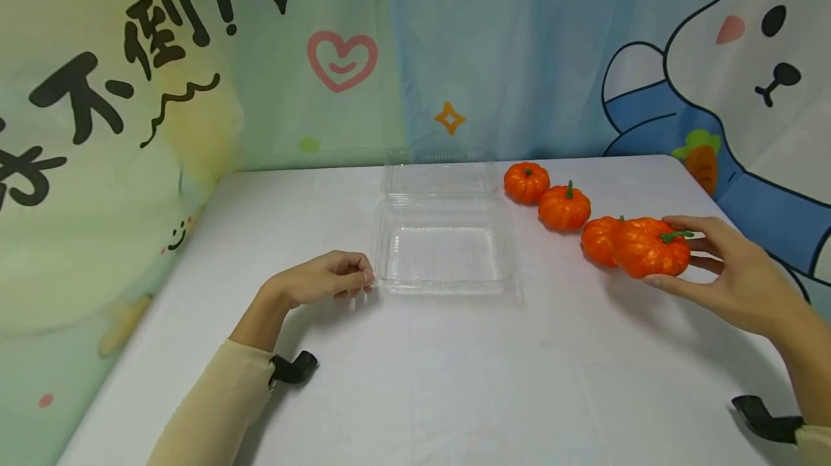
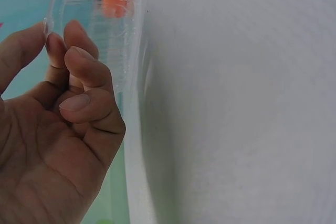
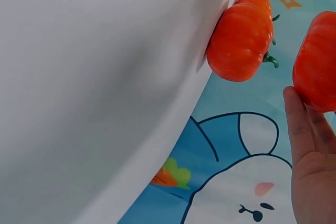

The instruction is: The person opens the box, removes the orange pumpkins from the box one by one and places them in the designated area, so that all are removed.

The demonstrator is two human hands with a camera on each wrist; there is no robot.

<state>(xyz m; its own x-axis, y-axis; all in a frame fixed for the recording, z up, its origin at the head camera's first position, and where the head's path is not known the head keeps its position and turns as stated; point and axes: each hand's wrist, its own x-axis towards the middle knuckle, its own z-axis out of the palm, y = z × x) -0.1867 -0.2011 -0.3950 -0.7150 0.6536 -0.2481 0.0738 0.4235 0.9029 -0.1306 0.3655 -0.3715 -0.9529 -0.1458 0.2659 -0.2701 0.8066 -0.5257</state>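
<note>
A clear plastic clamshell box (image 1: 445,253) lies on the table with its lid (image 1: 441,179) folded back. My left hand (image 1: 327,280) pinches the box's near left corner between thumb and forefinger; in the left wrist view, that hand (image 2: 68,108) has its other fingers loosely curled. Over on the right, my right hand (image 1: 733,275) holds a small orange pumpkin (image 1: 649,248) with a green stem, raised above the table. The held pumpkin (image 3: 320,61) is partly cut off in the right wrist view. Behind it sits another pumpkin (image 1: 599,241), partly hidden.
Two more orange pumpkins, a nearer pumpkin (image 1: 563,208) and a farther pumpkin (image 1: 526,182), stand right of the box in a slanting row. A white cloth covers the table (image 1: 454,379). A printed curtain (image 1: 506,40) hangs behind its back edge.
</note>
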